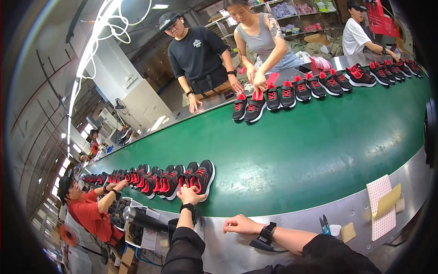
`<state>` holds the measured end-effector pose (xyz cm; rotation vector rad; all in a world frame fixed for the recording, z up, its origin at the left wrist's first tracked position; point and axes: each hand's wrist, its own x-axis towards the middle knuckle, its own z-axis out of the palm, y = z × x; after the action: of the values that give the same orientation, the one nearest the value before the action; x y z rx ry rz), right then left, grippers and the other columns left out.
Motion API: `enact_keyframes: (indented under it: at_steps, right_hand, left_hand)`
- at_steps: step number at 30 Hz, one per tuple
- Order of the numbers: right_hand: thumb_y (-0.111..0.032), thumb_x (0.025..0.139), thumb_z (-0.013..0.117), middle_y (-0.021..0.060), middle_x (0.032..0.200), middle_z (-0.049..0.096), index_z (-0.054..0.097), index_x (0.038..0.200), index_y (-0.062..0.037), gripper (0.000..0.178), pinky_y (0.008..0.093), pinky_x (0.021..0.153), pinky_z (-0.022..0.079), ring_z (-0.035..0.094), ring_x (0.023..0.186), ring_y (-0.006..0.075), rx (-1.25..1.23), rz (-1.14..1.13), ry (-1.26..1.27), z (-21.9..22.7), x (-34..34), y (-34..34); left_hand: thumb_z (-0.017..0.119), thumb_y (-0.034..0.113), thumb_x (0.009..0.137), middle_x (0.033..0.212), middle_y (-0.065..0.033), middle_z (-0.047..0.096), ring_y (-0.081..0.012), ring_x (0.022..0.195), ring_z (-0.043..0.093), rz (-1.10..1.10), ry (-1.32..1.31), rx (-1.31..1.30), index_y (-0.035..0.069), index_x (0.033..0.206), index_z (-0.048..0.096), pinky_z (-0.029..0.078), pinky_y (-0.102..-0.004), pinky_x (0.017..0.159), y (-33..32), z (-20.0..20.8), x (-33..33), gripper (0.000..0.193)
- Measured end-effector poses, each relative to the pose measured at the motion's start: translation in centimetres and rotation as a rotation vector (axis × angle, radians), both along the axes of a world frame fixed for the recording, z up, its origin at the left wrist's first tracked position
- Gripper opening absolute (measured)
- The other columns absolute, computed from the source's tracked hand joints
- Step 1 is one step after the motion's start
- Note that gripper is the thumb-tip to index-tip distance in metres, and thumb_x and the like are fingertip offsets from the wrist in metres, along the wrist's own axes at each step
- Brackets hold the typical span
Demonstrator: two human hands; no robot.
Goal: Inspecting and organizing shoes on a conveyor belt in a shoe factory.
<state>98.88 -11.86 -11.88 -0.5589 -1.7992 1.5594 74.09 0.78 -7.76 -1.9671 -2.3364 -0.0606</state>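
Observation:
My left hand [189,195] reaches to the near end of a row of black sneakers with red linings. Its fingers are closed at the red heel opening of the nearest sneaker [206,177], which stands on the green conveyor belt [264,173] with its toe pointing away from me. What the fingertips pinch inside the opening is partly hidden. My right hand [242,225] hovers at or rests on the metal edge [283,215] of the line, fingers loosely bent and apart, with nothing in them. Both my wrists wear black bands.
Blue-handled snips [325,224], a yellow pad [348,232] and a dotted sticker sheet [381,208] lie on the metal edge at right. A dark cylinder [145,219] sits left of my arm. Co-workers stand across the belt, beside another sneaker row [287,95], and at left.

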Motion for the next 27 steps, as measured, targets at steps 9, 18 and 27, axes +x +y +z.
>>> enact_keyframes:
  at_steps: [9, 18, 27]
  right_hand:
    - [-0.033, 0.084, 0.052, 0.0038, 0.073, 0.065, 0.068, 0.081, -0.0098, 0.028, 0.0304, 0.062, 0.043, 0.056, 0.064, 0.0157, 0.015, 0.035, -0.081, 0.3, 0.9, -0.3]
    - [-0.037, 0.086, 0.053, 0.0027, 0.068, 0.064, 0.065, 0.072, -0.008, 0.035, 0.0306, 0.06, 0.042, 0.053, 0.061, 0.0149, -0.029, 0.042, -0.137, 0.5, 2.0, -0.8]
    - [-0.04, 0.086, 0.052, 0.002, 0.063, 0.061, 0.062, 0.069, -0.006, 0.039, 0.0305, 0.057, 0.041, 0.052, 0.056, 0.0137, -0.033, 0.027, -0.132, 0.5, 3.2, -0.8]
  left_hand:
    - [0.077, 0.054, 0.049, 0.114, -0.0133, 0.05, -0.0246, 0.116, 0.041, 0.043, 0.022, -0.02, 0.02, 0.082, 0.071, 0.022, -0.0467, 0.1, 0.0, 0.0, -0.1, 0.048]
    - [0.066, 0.066, 0.059, 0.135, -0.0186, 0.038, -0.0341, 0.129, 0.026, 0.182, 0.317, -0.301, 0.022, 0.113, 0.064, 0.018, -0.0534, 0.103, -0.3, 2.1, 2.3, 0.07]
    - [0.067, 0.066, 0.061, 0.144, -0.0165, 0.029, -0.0267, 0.131, 0.033, 0.158, 0.287, -0.339, 0.018, 0.116, 0.063, 0.021, -0.0536, 0.105, -0.1, 2.1, 2.7, 0.073]
